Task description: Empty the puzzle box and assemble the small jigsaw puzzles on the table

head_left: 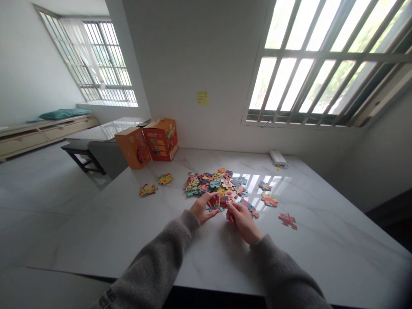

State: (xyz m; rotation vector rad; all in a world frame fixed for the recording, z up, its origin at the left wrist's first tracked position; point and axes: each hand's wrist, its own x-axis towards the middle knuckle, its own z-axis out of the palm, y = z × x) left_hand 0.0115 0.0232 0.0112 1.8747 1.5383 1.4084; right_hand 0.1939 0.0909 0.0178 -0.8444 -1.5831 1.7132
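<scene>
In the head view, a heap of colourful puzzle pieces [209,182] lies on the white marbled table [206,266]. Just in front of the heap, my left hand [203,208] holds a puzzle piece [219,201] on edge between thumb and fingers. To its right is my right hand [241,219], its fingers curled together close to the heap; what they pinch, if anything, is too small to make out. A joined-looking blue and red piece group [249,207] lies just beyond my right hand.
Two orange boxes [162,139] stand at the back left. Loose pieces lie at the left [148,189] and at the right [288,220]. A white power strip [278,158] rests by the wall, below the barred window.
</scene>
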